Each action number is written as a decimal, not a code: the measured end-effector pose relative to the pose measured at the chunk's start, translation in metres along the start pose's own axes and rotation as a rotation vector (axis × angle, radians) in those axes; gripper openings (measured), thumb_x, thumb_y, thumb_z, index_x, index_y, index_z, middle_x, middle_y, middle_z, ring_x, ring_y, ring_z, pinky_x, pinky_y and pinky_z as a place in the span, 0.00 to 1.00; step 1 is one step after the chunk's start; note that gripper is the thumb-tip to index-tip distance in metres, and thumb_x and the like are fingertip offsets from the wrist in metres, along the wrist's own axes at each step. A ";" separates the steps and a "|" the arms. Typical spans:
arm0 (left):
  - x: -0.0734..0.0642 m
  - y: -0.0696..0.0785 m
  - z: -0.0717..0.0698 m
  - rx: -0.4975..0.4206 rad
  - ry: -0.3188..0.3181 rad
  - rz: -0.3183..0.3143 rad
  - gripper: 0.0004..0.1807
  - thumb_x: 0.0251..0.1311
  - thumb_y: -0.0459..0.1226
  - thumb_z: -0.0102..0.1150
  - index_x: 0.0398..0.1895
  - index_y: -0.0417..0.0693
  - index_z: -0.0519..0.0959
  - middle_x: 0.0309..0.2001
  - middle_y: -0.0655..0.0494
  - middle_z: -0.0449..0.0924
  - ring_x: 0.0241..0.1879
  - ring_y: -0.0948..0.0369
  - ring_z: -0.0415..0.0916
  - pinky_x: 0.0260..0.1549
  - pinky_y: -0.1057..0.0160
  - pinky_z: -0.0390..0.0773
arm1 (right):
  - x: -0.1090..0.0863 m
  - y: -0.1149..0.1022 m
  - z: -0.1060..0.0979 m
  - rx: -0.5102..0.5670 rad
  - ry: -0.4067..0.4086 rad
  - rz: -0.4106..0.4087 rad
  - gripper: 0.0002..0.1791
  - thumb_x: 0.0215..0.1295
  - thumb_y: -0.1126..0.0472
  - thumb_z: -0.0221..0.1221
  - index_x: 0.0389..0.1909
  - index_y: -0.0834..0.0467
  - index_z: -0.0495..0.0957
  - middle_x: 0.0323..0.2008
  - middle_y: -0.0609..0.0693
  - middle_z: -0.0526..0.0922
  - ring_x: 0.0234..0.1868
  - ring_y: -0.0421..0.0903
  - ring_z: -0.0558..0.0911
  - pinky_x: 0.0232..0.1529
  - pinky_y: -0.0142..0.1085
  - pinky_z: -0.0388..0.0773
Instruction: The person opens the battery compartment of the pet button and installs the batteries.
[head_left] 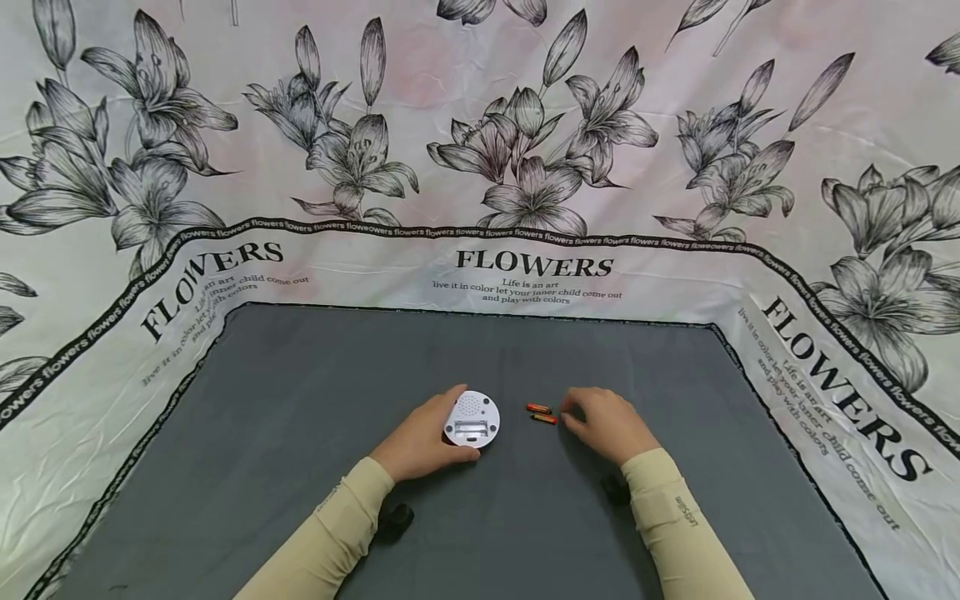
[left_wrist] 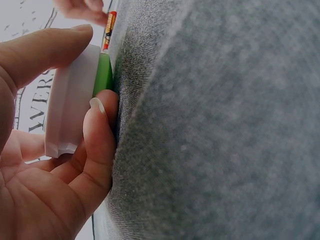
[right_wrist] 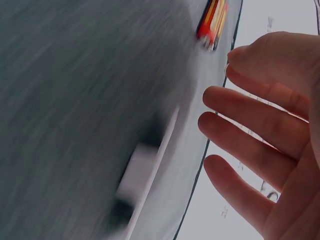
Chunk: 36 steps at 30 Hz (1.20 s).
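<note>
My left hand point(head_left: 431, 433) grips a round white device point(head_left: 478, 407) by its edge, thumb on one side and fingers on the other. Its back faces up, with speaker holes and an uncovered battery slot point(head_left: 471, 429) with metal contacts. A green part point(left_wrist: 103, 75) shows on its underside in the left wrist view. To the right, two small red-and-black batteries point(head_left: 542, 414) lie side by side on the grey cloth. My right hand point(head_left: 603, 423) hovers just right of them, thumb and index finger close together, other fingers loosely spread point(right_wrist: 250, 115), holding nothing.
Grey cloth point(head_left: 450, 350) covers the work surface, bordered by a white printed flower band point(head_left: 360, 275). A blurred white piece point(right_wrist: 140, 172) with a thin edge shows in the right wrist view. Dark wrist cameras point(head_left: 395, 523) hang under both wrists.
</note>
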<state>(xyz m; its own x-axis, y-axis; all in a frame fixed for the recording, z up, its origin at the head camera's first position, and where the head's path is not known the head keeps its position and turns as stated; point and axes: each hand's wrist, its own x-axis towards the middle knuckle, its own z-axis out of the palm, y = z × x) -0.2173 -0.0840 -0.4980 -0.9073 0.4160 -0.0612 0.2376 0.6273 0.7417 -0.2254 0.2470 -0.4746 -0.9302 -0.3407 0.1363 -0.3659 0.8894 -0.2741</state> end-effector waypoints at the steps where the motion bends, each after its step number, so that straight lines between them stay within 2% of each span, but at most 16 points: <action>1: 0.000 0.000 0.000 0.000 0.000 0.001 0.58 0.61 0.53 0.79 0.88 0.54 0.56 0.78 0.46 0.69 0.75 0.50 0.71 0.73 0.43 0.72 | 0.005 -0.003 0.002 -0.005 -0.006 -0.002 0.02 0.71 0.60 0.71 0.40 0.50 0.88 0.39 0.47 0.90 0.39 0.46 0.86 0.43 0.48 0.85; 6: -0.001 -0.001 -0.001 -0.006 -0.005 0.004 0.58 0.61 0.53 0.79 0.88 0.53 0.56 0.78 0.45 0.69 0.73 0.50 0.72 0.71 0.43 0.73 | 0.026 -0.015 0.011 -0.030 -0.024 -0.015 0.02 0.70 0.59 0.72 0.38 0.52 0.88 0.37 0.46 0.90 0.35 0.45 0.84 0.40 0.47 0.84; 9: -0.002 -0.001 -0.001 -0.010 -0.009 0.003 0.57 0.61 0.53 0.79 0.88 0.54 0.56 0.78 0.46 0.69 0.73 0.50 0.72 0.71 0.43 0.73 | 0.032 -0.018 0.015 -0.032 -0.030 -0.012 0.02 0.69 0.59 0.73 0.38 0.51 0.90 0.37 0.46 0.89 0.36 0.45 0.84 0.42 0.47 0.84; 20: 0.000 0.002 -0.004 -0.005 -0.004 0.013 0.57 0.61 0.52 0.79 0.88 0.55 0.56 0.76 0.47 0.71 0.69 0.52 0.74 0.68 0.45 0.75 | 0.031 -0.027 0.015 -0.054 0.011 -0.016 0.04 0.67 0.58 0.75 0.34 0.50 0.90 0.34 0.44 0.85 0.32 0.42 0.80 0.39 0.44 0.83; 29: -0.001 0.000 -0.004 -0.009 0.000 0.018 0.57 0.61 0.52 0.79 0.88 0.54 0.56 0.75 0.46 0.72 0.69 0.51 0.74 0.68 0.45 0.75 | 0.028 -0.069 0.004 -0.056 0.152 -0.155 0.05 0.64 0.61 0.77 0.35 0.50 0.89 0.36 0.44 0.88 0.36 0.44 0.85 0.40 0.44 0.85; 36: -0.002 -0.002 -0.001 -0.017 -0.018 0.034 0.57 0.63 0.52 0.78 0.89 0.52 0.54 0.74 0.46 0.73 0.63 0.53 0.76 0.63 0.47 0.78 | 0.024 -0.103 0.009 -0.030 0.181 -0.249 0.07 0.62 0.61 0.78 0.35 0.50 0.88 0.34 0.42 0.86 0.35 0.41 0.83 0.38 0.41 0.84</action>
<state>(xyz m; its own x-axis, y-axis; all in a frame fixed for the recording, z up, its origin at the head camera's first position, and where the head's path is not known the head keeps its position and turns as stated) -0.2165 -0.0871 -0.4984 -0.8922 0.4492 -0.0475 0.2626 0.6015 0.7545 -0.2105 0.1439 -0.4518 -0.7909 -0.4917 0.3643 -0.5785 0.7949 -0.1830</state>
